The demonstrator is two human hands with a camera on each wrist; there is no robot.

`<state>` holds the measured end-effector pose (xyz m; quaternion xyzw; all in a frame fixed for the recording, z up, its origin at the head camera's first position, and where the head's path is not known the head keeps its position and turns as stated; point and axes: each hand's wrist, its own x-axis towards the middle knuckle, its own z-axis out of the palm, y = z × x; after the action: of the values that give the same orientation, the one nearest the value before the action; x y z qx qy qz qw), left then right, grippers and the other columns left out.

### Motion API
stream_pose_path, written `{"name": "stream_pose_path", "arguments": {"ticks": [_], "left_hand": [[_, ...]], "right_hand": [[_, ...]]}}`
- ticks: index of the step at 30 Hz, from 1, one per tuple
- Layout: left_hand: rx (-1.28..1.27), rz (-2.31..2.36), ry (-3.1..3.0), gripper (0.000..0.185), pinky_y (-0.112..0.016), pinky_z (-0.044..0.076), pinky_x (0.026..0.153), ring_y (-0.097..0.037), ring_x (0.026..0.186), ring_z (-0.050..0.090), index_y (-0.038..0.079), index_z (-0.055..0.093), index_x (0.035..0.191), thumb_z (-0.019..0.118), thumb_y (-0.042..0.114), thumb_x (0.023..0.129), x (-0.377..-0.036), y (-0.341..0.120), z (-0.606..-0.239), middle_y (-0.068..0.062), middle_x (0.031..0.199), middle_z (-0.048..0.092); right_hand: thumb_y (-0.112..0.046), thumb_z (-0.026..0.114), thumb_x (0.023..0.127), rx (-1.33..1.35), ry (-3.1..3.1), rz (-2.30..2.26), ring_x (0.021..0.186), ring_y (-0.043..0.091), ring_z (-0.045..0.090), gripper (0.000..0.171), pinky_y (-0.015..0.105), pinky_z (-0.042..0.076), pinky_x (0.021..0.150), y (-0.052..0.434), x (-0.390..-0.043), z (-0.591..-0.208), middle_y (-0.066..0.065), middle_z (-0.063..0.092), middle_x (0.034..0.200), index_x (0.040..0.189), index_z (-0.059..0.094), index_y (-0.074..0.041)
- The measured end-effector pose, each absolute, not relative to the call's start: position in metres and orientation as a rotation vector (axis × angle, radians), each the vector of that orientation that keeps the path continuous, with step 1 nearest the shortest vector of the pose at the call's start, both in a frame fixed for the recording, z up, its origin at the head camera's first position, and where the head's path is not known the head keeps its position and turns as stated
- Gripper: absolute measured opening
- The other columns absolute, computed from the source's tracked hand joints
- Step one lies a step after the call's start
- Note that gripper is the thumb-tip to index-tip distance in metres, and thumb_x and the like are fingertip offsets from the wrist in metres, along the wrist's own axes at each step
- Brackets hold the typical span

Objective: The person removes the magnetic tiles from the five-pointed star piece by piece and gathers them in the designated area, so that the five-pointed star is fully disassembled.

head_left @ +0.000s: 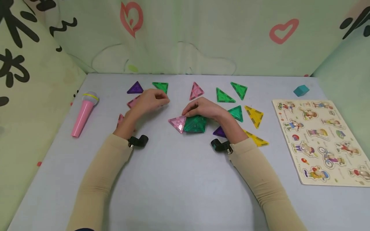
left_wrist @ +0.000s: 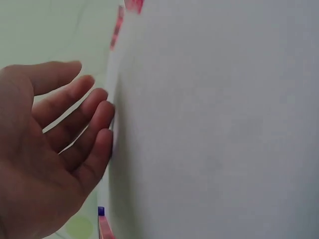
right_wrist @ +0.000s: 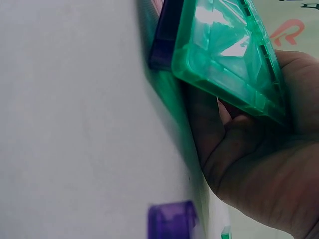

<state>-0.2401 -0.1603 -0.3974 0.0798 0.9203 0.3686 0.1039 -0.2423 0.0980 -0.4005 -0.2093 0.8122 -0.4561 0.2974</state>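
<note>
In the head view my right hand (head_left: 204, 108) grips a green magnetic tile (head_left: 195, 124), and a pink triangular tile (head_left: 177, 123) lies against its left side. Up close in the right wrist view, that green tile (right_wrist: 229, 55) is tilted within the hand, and a dark purple piece (right_wrist: 167, 37) shows beside its edge. My left hand (head_left: 151, 102) hovers at the left, fingers loosely bent and holding nothing; the left wrist view shows the same hand (left_wrist: 60, 124) with fingers apart. Below it is a pink tile (head_left: 133, 102), partly covered; a green triangle (head_left: 160, 86) lies just behind.
Loose triangles lie around: purple (head_left: 135, 88), pink (head_left: 196, 90), green (head_left: 224, 95) and yellow (head_left: 254, 116). A pink toy microphone (head_left: 84, 114) is at left. A picture puzzle board (head_left: 321, 141) and a teal block (head_left: 301, 90) are at right. Curtains rise behind the table.
</note>
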Motion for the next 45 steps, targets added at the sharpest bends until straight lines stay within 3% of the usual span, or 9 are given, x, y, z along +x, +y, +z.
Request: {"name": "stream_pose_path", "arguments": {"ticks": [9,15,24,32,45], "left_hand": [[0.431,0.995,2.541,0.022,-0.032,0.044,0.084,-0.019,0.098,0.054,0.017,0.074,0.108,0.068,0.033,0.094,-0.214,-0.158,-0.395,-0.001,0.109,0.071],[0.497,0.947,2.481,0.022,-0.031,0.045,0.082,-0.018,0.096,0.054,0.018,0.075,0.107,0.070,0.033,0.092,-0.206,-0.150,-0.393,0.000,0.106,0.072],[0.518,0.955,2.486,0.013,-0.030,0.043,0.076,-0.018,0.089,0.053,0.015,0.076,0.096,0.072,0.027,0.091,-0.203,-0.142,-0.396,0.000,0.091,0.071],[0.477,0.946,2.500,0.017,-0.030,0.042,0.075,-0.018,0.087,0.053,0.017,0.075,0.093,0.075,0.034,0.088,-0.202,-0.138,-0.398,0.001,0.088,0.067],[0.489,0.962,2.484,0.014,-0.030,0.040,0.073,-0.017,0.083,0.050,0.013,0.073,0.088,0.074,0.027,0.090,-0.202,-0.141,-0.398,0.002,0.078,0.062]], "right_hand": [[-0.014,0.065,0.095,-0.518,2.160,-1.236,0.108,0.021,0.058,0.017,0.037,0.044,0.099,0.097,-0.241,-0.400,0.007,0.072,0.114,0.106,0.076,-0.008],[-0.014,0.067,0.094,-0.503,2.151,-1.269,0.104,0.020,0.057,0.015,0.033,0.043,0.095,0.098,-0.242,-0.403,0.007,0.072,0.110,0.104,0.075,-0.007],[-0.009,0.067,0.092,-0.483,2.096,-1.339,0.102,0.020,0.058,0.016,0.032,0.045,0.092,0.099,-0.240,-0.403,0.008,0.071,0.108,0.105,0.073,-0.003],[-0.008,0.067,0.092,-0.469,2.090,-1.364,0.099,0.020,0.057,0.016,0.031,0.045,0.090,0.099,-0.240,-0.403,0.006,0.070,0.104,0.106,0.072,-0.002],[-0.009,0.069,0.090,-0.448,2.104,-1.386,0.097,0.019,0.058,0.015,0.030,0.045,0.089,0.100,-0.239,-0.404,0.004,0.070,0.102,0.104,0.072,-0.003]]}}
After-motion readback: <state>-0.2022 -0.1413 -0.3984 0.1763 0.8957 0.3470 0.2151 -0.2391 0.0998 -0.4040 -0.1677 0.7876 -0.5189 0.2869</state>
